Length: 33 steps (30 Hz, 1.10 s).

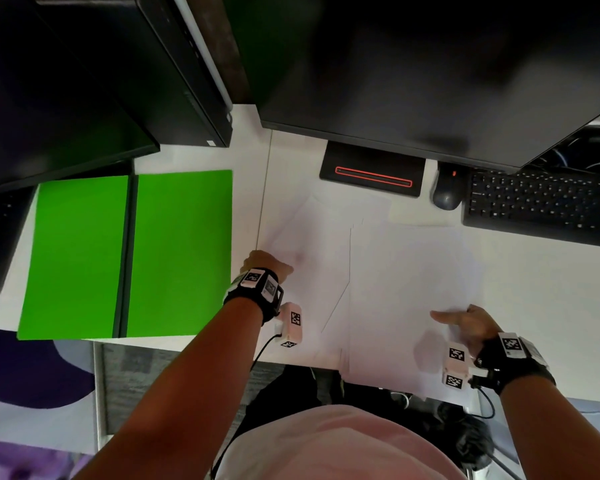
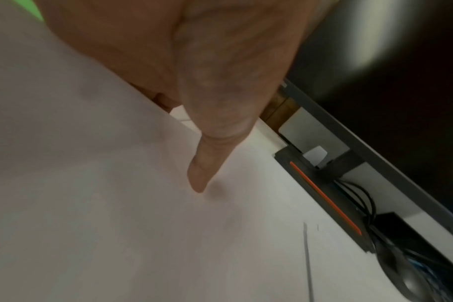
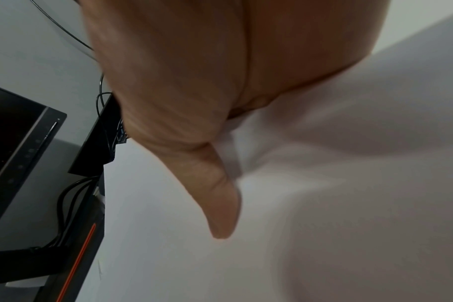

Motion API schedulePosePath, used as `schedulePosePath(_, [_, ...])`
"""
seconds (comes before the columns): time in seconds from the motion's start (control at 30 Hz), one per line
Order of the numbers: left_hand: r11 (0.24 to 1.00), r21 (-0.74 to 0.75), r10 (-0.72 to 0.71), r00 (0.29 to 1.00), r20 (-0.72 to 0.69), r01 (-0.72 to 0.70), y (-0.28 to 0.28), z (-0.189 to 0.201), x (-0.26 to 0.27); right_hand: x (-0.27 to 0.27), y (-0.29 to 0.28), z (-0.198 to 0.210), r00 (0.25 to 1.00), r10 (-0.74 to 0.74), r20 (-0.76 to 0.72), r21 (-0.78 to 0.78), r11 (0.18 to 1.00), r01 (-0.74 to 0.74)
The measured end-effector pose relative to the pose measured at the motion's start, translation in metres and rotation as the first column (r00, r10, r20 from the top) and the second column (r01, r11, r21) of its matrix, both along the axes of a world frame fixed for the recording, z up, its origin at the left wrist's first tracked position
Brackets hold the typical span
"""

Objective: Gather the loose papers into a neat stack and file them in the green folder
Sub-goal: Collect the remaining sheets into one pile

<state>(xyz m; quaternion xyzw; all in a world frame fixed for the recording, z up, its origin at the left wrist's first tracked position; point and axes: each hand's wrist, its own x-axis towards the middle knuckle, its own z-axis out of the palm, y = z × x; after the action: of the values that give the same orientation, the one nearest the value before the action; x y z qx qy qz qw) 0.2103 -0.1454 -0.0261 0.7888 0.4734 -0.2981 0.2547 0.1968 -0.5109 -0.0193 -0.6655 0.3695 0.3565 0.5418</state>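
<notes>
white papers [image 1: 378,271] lie spread and overlapping on the desk [image 1: 551,289], from its front edge up toward the monitor stand [image 1: 373,169] at the back, and their edges point in different directions, so i judge that the gathering is only at its beginning and no neat stack exists yet. the green folder [image 1: 129,254] lies open and flat on the left part of the desk, its front edge near the desk's front edge, well apart from most of the sheets, and nothing is inside it as far as i can see; the filing is all still to do. the left hand [image 1: 267,263] is at the left border of the papers, and in the left wrist view its thumb [image 2: 207,159] lies on top of a sheet while the other fingers seem to be under the lifted paper edge, so it looks like a loose pinch on that sheet. the right hand [image 1: 465,323] is near the front edge of the desk on the right sheets; its thumb [image 3: 215,194] is stretched over the paper and the paper is wrinkled beside the palm, which suggests the fingers are under it, but they are hidden, so i cannot tell if the grip is really closed. a keyboard [image 1: 541,202] and a mouse [image 1: 447,188] stand at the back right.
</notes>
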Motion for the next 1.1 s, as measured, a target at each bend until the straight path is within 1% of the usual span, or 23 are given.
schedulePosePath(0.1, [0.999, 0.018, -0.028, 0.999, 0.017, 0.028, -0.010, -0.002, -0.003, 0.000, 0.001, 0.002, 1.000, -0.002, -0.002, 0.014, 1.000, 0.003])
schedulePosePath(0.2, [1.000, 0.002, -0.016, 0.997, 0.074, 0.016, -0.023, 0.000, -0.008, -0.001, 0.001, 0.004, 1.000, -0.013, -0.001, 0.026, 1.000, 0.013])
schedulePosePath(0.3, [0.999, -0.038, -0.006, 0.983, 0.185, 0.013, -0.033, -0.001, -0.009, -0.001, 0.001, 0.006, 1.000, -0.029, -0.004, 0.017, 0.999, 0.029])
schedulePosePath(0.33, [0.998, -0.070, 0.019, 0.975, 0.221, -0.003, -0.035, -0.001, -0.008, -0.002, 0.002, 0.009, 0.999, -0.032, -0.003, 0.019, 0.999, 0.032])
schedulePosePath(0.4, [0.991, -0.130, 0.074, 0.967, 0.242, -0.044, -0.037, 0.003, -0.005, -0.002, 0.005, 0.015, 0.999, -0.044, 0.013, 0.023, 0.999, 0.044])
schedulePosePath(0.5, [0.958, -0.248, 0.197, 0.957, 0.212, -0.143, -0.036, 0.005, 0.001, -0.002, 0.006, 0.017, 0.999, -0.039, 0.018, 0.032, 0.999, 0.039])
schedulePosePath(0.57, [0.932, -0.313, 0.245, 0.955, 0.165, -0.185, -0.035, 0.003, 0.003, -0.003, 0.003, 0.011, 0.999, -0.032, 0.019, 0.021, 0.999, 0.032])
schedulePosePath(0.67, [0.918, -0.352, 0.241, 0.961, 0.134, -0.182, -0.039, 0.003, 0.005, -0.004, 0.003, 0.010, 0.999, -0.031, 0.008, -0.005, 1.000, 0.031])
schedulePosePath(0.83, [0.918, -0.372, 0.202, 0.970, 0.138, -0.138, -0.054, 0.003, 0.010, -0.003, 0.006, 0.014, 1.000, -0.014, 0.015, -0.015, 1.000, 0.014])
schedulePosePath(1.0, [0.946, -0.315, 0.140, 0.973, 0.182, -0.077, -0.072, 0.006, 0.013, -0.004, 0.012, 0.025, 0.999, -0.031, 0.027, -0.003, 1.000, 0.031])
schedulePosePath(1.1, [0.958, -0.282, 0.103, 0.978, 0.183, -0.048, -0.078, 0.010, 0.013, -0.004, 0.013, 0.028, 0.998, -0.046, 0.046, -0.006, 0.999, 0.046])
